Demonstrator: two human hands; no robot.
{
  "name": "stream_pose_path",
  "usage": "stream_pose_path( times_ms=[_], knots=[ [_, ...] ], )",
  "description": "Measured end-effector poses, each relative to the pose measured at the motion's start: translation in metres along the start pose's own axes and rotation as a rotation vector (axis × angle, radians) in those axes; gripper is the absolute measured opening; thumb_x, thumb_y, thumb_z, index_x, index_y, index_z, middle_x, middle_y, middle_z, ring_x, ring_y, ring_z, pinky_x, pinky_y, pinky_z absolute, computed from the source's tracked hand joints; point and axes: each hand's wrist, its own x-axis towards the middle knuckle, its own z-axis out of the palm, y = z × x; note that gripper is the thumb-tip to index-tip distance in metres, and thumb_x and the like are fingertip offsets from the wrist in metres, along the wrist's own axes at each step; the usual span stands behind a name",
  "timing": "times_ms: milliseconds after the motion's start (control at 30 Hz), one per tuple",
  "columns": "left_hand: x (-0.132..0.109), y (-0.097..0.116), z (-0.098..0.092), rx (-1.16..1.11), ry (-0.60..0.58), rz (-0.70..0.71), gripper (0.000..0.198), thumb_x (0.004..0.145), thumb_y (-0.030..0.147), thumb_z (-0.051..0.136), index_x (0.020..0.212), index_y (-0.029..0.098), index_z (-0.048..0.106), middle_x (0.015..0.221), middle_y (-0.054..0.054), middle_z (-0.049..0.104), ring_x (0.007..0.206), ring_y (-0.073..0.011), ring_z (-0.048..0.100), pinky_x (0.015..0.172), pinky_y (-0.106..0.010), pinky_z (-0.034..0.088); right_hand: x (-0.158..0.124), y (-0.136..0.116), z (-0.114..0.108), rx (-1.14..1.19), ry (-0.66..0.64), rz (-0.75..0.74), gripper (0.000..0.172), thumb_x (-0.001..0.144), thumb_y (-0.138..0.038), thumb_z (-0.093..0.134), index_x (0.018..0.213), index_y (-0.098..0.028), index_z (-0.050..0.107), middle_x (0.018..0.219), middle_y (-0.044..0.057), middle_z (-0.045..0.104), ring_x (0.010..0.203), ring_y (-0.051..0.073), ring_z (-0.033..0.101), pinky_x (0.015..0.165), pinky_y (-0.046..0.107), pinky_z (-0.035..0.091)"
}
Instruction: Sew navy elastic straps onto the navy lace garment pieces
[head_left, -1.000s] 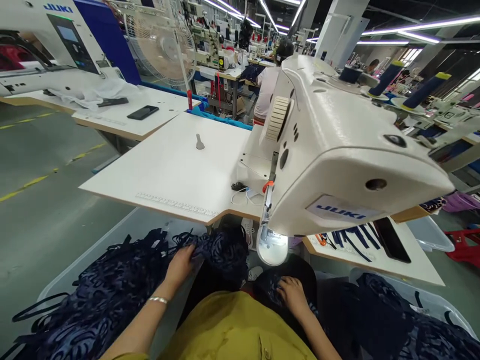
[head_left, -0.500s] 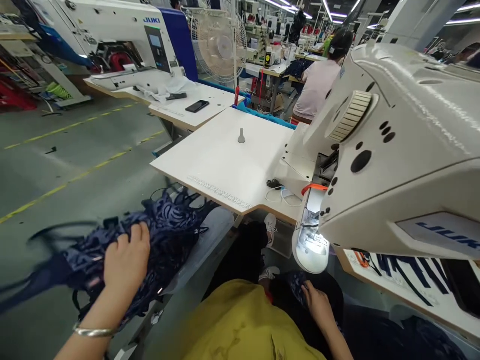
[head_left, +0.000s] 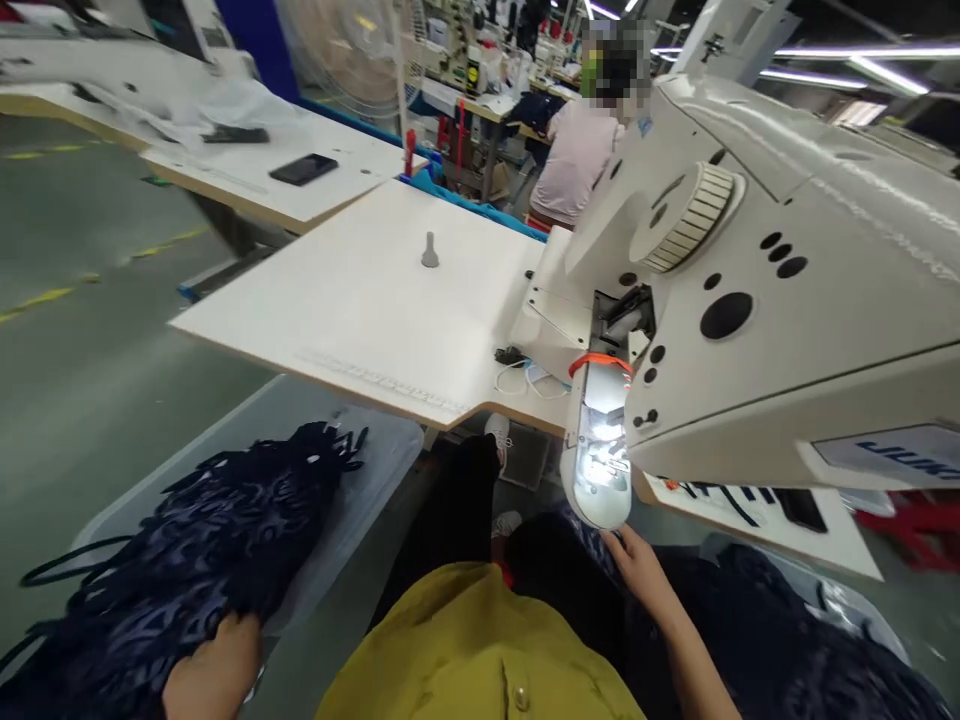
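My left hand (head_left: pixel 214 670) is at the near edge of a heap of navy patterned garments with straps (head_left: pixel 217 530), its fingers curled into the cloth and the tips hidden. The heap lies in a translucent plastic bin (head_left: pixel 382 470) to my left. Over my lap, my right hand (head_left: pixel 637 565) pinches a navy patterned garment (head_left: pixel 589 530). Part of that cloth is hidden behind the rounded, lit bed end (head_left: pixel 600 490) of the white sewing machine (head_left: pixel 795 350), just above my fingers.
A white worktable (head_left: pixel 360 300) with a grey peg (head_left: pixel 430 250) stands ahead. On the neighbouring table lies a phone (head_left: pixel 304 169). A fan (head_left: pixel 345 50) and a seated person (head_left: pixel 574 150) are beyond. More navy cloth (head_left: pixel 787 620) lies in a bin at right.
My left hand has moved down and toward me, and the garment heap now rests lower in the bin. My right hand and its cloth are closer to the machine's bed end. The view has shifted right.
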Motion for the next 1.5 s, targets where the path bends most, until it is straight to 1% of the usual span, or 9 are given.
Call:
stream_pose_path(
  times_ms=[100,233,400,733,900,1067,1200,1300,1500],
  knots=[
    [0.024,0.056,-0.023,-0.374,-0.287,0.174,0.045,0.082,0.054,0.039,0.073,0.019,0.067,0.075,-0.013,0.07,0.083,-0.0361,0.067,0.079,-0.05,0.048,-0.012,-0.054,-0.006,0.057,-0.05,-0.085,0.038,0.09,-0.048,0.047,0.099,-0.016,0.067,0.091,0.008,0.071,0.097,0.026,0.064,0.086,0.033,0.05],
    [-0.002,0.161,-0.035,-0.894,-0.698,0.468,0.063,0.076,0.073,0.043,0.087,0.018,0.07,0.087,-0.011,0.072,0.083,-0.0261,0.068,0.079,-0.038,0.052,-0.027,-0.127,0.004,0.073,-0.09,-0.241,0.027,0.092,-0.039,0.051,0.101,-0.018,0.067,0.103,0.008,0.069,0.098,0.021,0.064,0.09,0.029,0.048],
    [-0.034,0.234,-0.047,-1.407,-0.735,0.44,0.057,0.067,0.069,0.062,0.091,0.018,0.064,0.095,-0.009,0.07,0.089,-0.0205,0.065,0.081,-0.033,0.052,-0.048,-0.161,0.012,-0.082,-0.169,-0.388,0.018,0.094,-0.027,0.05,0.107,-0.025,0.064,0.117,0.005,0.062,0.103,0.016,0.063,0.086,0.023,0.047],
    [-0.032,0.219,-0.086,-1.544,-0.38,0.241,0.046,0.064,0.062,0.069,0.076,0.02,0.055,0.048,0.009,0.046,0.039,-0.0071,0.041,0.034,-0.018,0.033,-0.07,-0.142,0.002,-0.294,-0.248,-0.433,0.02,0.091,-0.027,0.057,0.11,-0.031,0.062,0.113,-0.002,0.065,0.097,0.016,0.065,0.085,0.023,0.049],
    [-0.081,0.23,-0.115,-1.396,-0.442,0.406,0.05,0.072,0.066,0.058,0.089,0.019,0.063,0.055,0.002,0.059,0.048,-0.0158,0.056,0.046,-0.027,0.047,-0.078,-0.167,-0.015,0.023,-0.023,-0.455,0.049,0.088,-0.041,0.06,0.133,-0.026,0.046,0.136,0.007,0.05,0.125,0.021,0.046,0.107,0.032,0.035],
    [-0.115,0.251,-0.141,-1.009,-0.235,0.684,0.049,0.073,0.068,0.052,0.077,0.021,0.064,0.073,-0.003,0.065,0.079,-0.0222,0.063,0.07,-0.03,0.053,-0.083,-0.193,-0.027,0.239,-0.075,-0.495,0.024,0.093,-0.031,0.05,0.116,-0.023,0.056,0.103,0.002,0.065,0.091,0.016,0.06,0.082,0.024,0.046],
    [-0.114,0.256,-0.158,-0.757,-0.141,0.798,0.05,0.073,0.069,0.052,0.061,0.02,0.059,0.056,0.0,0.057,0.055,-0.0158,0.053,0.052,-0.025,0.047,-0.086,-0.2,-0.036,0.316,-0.067,-0.479,0.023,0.092,-0.027,0.051,0.114,-0.023,0.057,0.101,0.001,0.066,0.09,0.015,0.061,0.08,0.023,0.045],
    [-0.111,0.259,-0.168,-0.686,-0.141,0.768,0.046,0.07,0.067,0.057,0.082,0.023,0.065,0.068,0.001,0.066,0.058,-0.0152,0.056,0.052,-0.023,0.046,-0.09,-0.201,-0.038,0.412,-0.136,-0.528,0.03,0.092,-0.032,0.053,0.12,-0.023,0.054,0.107,0.003,0.065,0.097,0.016,0.061,0.084,0.024,0.044],
    [-0.122,0.282,-0.174,-0.826,-0.151,0.792,0.041,0.071,0.064,0.058,0.078,0.024,0.059,0.065,0.004,0.061,0.052,-0.0129,0.055,0.049,-0.022,0.048,-0.088,-0.19,-0.036,0.513,0.064,-0.44,0.02,0.09,-0.035,0.056,0.104,-0.021,0.059,0.084,-0.002,0.061,0.076,0.012,0.057,0.069,0.021,0.043]
  ],
)
